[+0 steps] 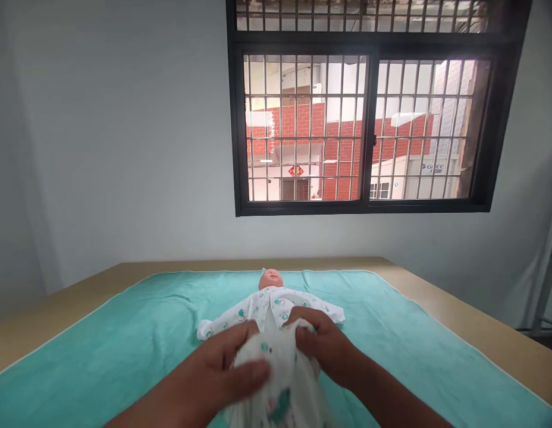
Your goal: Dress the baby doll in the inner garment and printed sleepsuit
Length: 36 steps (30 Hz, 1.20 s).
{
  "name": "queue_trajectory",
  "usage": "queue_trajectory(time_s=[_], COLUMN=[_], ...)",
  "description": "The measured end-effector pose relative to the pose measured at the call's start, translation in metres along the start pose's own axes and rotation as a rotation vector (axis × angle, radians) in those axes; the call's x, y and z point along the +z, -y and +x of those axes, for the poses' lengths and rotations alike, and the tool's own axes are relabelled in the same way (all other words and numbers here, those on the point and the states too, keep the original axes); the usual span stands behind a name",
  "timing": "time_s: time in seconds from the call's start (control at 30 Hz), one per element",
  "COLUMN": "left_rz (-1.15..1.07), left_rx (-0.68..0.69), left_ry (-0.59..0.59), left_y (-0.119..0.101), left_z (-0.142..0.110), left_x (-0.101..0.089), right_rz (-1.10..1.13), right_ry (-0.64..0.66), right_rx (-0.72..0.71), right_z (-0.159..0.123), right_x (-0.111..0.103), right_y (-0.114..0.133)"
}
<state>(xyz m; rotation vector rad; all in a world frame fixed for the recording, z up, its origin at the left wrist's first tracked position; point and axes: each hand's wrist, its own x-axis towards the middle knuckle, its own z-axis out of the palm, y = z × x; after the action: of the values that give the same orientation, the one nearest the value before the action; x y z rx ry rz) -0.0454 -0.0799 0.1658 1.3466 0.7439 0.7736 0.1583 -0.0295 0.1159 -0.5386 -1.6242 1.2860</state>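
A baby doll [271,279] lies on its back on the teal blanket, head toward the far side, in a white long-sleeved top [237,312] with small green prints and its sleeves spread. Closer to me, white baby clothing [282,380] with the same print is lifted and bunched between my hands. My left hand [229,371] grips its left side, thumb laid across the front and slightly blurred. On the other side my right hand [318,342] pinches the upper edge between thumb and fingers. Whether this cloth joins the top, and where the doll's legs are, I cannot tell.
The teal blanket [124,345] covers most of a tan table [419,285]. Behind it stands a grey wall [124,148] with a dark-framed, barred window [367,131]. A metal frame [546,279] stands at the far right.
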Motion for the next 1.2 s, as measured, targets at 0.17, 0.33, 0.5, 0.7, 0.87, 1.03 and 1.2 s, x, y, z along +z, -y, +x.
queue_trajectory(time_s=[0.17, 0.33, 0.5, 0.7, 0.87, 1.03, 1.2], left_rz=[-0.140, 0.164, 0.092, -0.241, -0.207, 0.109, -0.160], left_rx=[0.010, -0.127, -0.048, 0.042, 0.023, -0.090, 0.054], left_ry=[-0.003, 0.144, 0.109, -0.013, 0.029, 0.170, 0.072], left_y=[-0.003, 0.013, 0.029, 0.043, 0.057, 0.074, 0.087], left_z=[0.018, 0.023, 0.032, 0.046, 0.056, 0.067, 0.082], left_x=[0.001, -0.007, -0.006, -0.001, -0.001, -0.008, -0.007], right_rz=[0.259, 0.368, 0.241, -0.255, 0.111, 0.353, 0.292], right_ry=[-0.064, -0.145, -0.133, 0.344, 0.104, -0.193, -0.022], right_rx=[0.075, 0.059, 0.094, 0.448, 0.311, 0.257, 0.297], right_z=[-0.005, -0.006, -0.007, -0.018, -0.017, -0.009, -0.013], right_x=[-0.009, -0.009, -0.023, -0.040, -0.034, -0.024, -0.034], right_y=[-0.021, -0.020, -0.031, -0.043, -0.044, -0.048, -0.065])
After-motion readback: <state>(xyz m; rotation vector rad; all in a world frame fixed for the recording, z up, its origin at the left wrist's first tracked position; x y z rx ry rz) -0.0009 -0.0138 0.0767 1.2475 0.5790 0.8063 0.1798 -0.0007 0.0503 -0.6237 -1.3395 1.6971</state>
